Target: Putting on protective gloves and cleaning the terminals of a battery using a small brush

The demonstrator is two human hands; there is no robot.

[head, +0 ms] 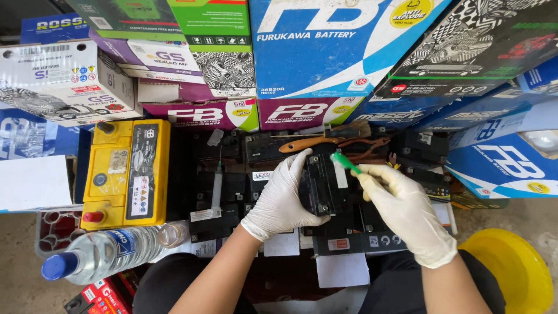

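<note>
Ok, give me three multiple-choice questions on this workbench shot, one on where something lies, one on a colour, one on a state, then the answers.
1. Where does the yellow battery lie?
A. left of both hands
B. between the hands
C. right of both hands

2. What colour is the small tool in the right hand?
A. red
B. green
C. white

3. What is the left hand doing?
A. resting flat on the floor
B. holding the water bottle
C. gripping the small black battery

Answers: 1 A, it sits at the left beside the plastic bottle. 2 B, its tip shows green above the gloved fingers. 3 C, the gloved fingers wrap the black battery's left side.
</note>
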